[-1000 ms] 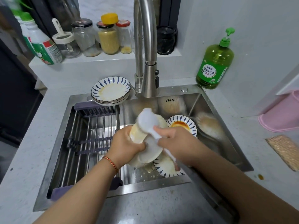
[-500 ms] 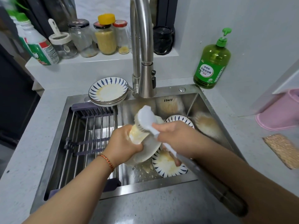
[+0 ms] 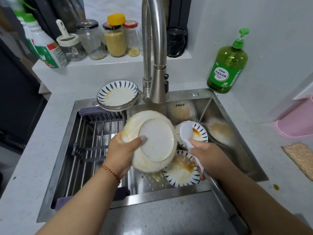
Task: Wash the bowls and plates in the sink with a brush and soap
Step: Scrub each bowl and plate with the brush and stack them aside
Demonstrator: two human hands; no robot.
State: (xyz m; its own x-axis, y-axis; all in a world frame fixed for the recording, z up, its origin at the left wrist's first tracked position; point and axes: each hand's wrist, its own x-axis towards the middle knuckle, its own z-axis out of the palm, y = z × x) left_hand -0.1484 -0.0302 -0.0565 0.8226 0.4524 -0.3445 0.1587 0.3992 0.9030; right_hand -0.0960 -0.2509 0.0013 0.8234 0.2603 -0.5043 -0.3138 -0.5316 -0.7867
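Sink (image 3: 225, 116) set into a pale speckled bench (image 3: 30, 158). Tap (image 3: 156, 65) rises at the back rim, its spout arching over the basin. Drying rack (image 3: 94, 141) fills the left half of the sink. Stack of blue-striped plates (image 3: 117, 95) sits on the back-left rim, just beside the tap base; top one stained yellow.

Ledge behind: white and green bottle (image 3: 49, 50), several jars (image 3: 115, 39), one with yellow grains and a yellow cap. Green soap bottle (image 3: 227, 68) with pump stands on the bench at the sink's back-right corner. Pink tub (image 3: 296, 122) and a woven mat (image 3: 299, 156) at far right.

Left hand (image 3: 122, 153) holds a white ribbed bowl (image 3: 152, 141) tilted over the basin, underside facing the camera, thumb across the base and fingers curled behind the rim. Yellow film on its upper-left edge. The bowl hides part of the dishes below.

Right hand (image 3: 208, 156) grips the handle of a white brush (image 3: 185, 131), head up beside the bowl's right edge.

In the basin: two striped plates, one (image 3: 199, 133) behind the brush with orange sauce, one (image 3: 181, 172) under the bowl, smeared brown-orange. Suds near the front wall.
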